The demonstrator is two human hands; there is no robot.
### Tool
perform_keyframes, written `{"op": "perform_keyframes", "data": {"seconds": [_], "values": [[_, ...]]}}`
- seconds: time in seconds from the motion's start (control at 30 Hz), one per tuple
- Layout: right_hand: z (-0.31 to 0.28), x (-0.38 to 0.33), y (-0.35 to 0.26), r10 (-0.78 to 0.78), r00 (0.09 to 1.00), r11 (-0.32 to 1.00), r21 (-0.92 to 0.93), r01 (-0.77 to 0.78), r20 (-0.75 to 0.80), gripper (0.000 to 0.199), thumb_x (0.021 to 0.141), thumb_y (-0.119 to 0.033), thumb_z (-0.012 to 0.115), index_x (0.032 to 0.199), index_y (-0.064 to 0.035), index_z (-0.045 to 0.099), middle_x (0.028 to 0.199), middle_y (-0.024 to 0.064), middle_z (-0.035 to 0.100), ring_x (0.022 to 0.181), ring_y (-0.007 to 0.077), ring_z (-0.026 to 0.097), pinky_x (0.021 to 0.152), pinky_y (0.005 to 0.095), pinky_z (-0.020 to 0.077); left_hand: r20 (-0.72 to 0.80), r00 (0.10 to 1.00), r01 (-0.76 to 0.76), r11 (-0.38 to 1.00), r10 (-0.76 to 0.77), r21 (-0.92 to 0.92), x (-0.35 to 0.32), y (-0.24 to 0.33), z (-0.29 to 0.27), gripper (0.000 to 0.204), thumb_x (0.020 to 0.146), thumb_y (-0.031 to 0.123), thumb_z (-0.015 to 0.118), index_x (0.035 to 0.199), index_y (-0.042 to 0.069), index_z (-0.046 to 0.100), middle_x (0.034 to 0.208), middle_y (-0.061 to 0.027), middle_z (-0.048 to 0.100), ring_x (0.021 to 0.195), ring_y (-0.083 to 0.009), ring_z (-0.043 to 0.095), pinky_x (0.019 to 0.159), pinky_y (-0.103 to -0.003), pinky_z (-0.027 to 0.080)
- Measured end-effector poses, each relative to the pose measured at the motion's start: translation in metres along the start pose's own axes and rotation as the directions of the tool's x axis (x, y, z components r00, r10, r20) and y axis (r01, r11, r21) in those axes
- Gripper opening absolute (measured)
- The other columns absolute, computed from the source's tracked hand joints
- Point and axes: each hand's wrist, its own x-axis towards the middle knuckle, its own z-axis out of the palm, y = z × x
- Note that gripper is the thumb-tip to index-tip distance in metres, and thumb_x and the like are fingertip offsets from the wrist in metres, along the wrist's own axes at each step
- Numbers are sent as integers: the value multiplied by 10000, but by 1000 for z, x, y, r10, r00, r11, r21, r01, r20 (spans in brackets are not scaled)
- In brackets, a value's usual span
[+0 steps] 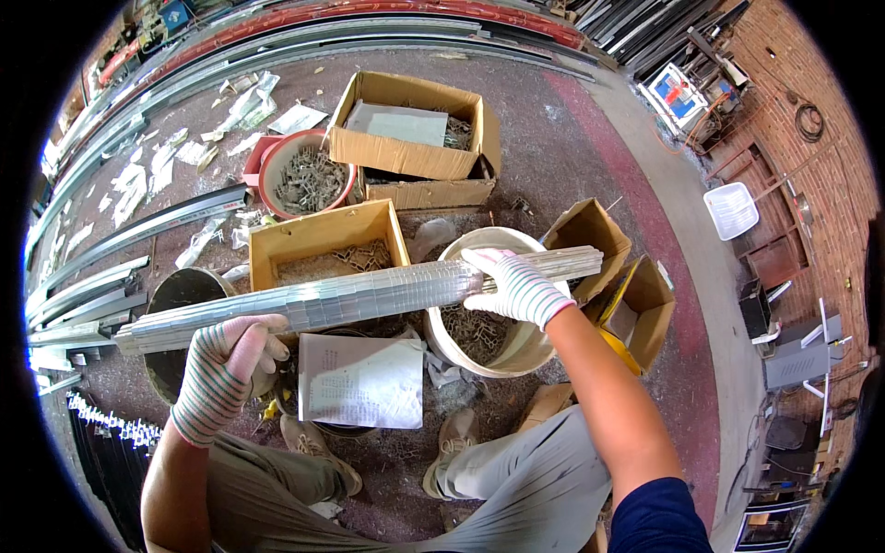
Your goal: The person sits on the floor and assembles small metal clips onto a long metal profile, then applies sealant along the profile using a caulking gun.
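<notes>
A long bundle of thin silvery metal strips [369, 297] lies slantwise across the view, higher at the right. Light glints off its ridged surface, and its ends look uneven. My right hand [521, 288], in a white glove with a green-striped cuff, is closed around the bundle right of its middle, above a white bucket [441, 334]. Toward the left end, my left hand [229, 367], gloved likewise, has its fingers curled against the near edge of the bundle. Bent metal clips [477, 334] fill the white bucket. Below the bundle lies a printed paper sheet [359, 382].
Beyond the bundle stand a wooden box [323, 221], a red-rimmed tub [267, 189] of metal pieces and stacked cardboard boxes [406, 158]. A dark bucket [166, 369] sits at left, an open carton [650, 309] at right. Long metal profiles [147, 226] and plastic scraps [134, 189] litter the left floor.
</notes>
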Motion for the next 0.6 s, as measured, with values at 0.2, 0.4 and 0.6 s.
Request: {"op": "perform_keyframes", "data": {"seconds": [0.2, 0.4, 0.6], "values": [[8, 4, 6, 28, 1000, 994, 110, -26, -15, 617, 937, -380, 736, 1450, -70, 587, 1399, 188, 631, 1305, 385, 580, 1133, 469, 454, 18, 1000, 16, 998, -15, -57, 0, 1, 2, 299, 1084, 168, 532, 1207, -14, 735, 857, -31, 734, 692, -42, 601, 633, -204, 503], [-1, 6, -4, 47, 997, 997, 55, -50, 56, 810, 897, -424, 775, 1541, -46, 461, 1465, 238, 568, 1355, 414, 535, 1168, 477, 422, -14, 1000, -19, 999, 20, 30, 2, 2, 2, 296, 1086, 151, 521, 1190, -25, 736, 846, -22, 719, 706, -40, 599, 659, -193, 505], [-3, -2, 27, 23, 992, 999, 38, -28, 127, 776, 866, -419, 800, 1511, -87, 524, 1451, 239, 579, 1351, 412, 538, 1165, 474, 430, -20, 999, -29, 999, 30, 36, 4, -2, 3, 377, 1073, 249, 478, 1170, -7, 738, 852, -25, 728, 705, -48, 605, 654, -210, 470]]}}
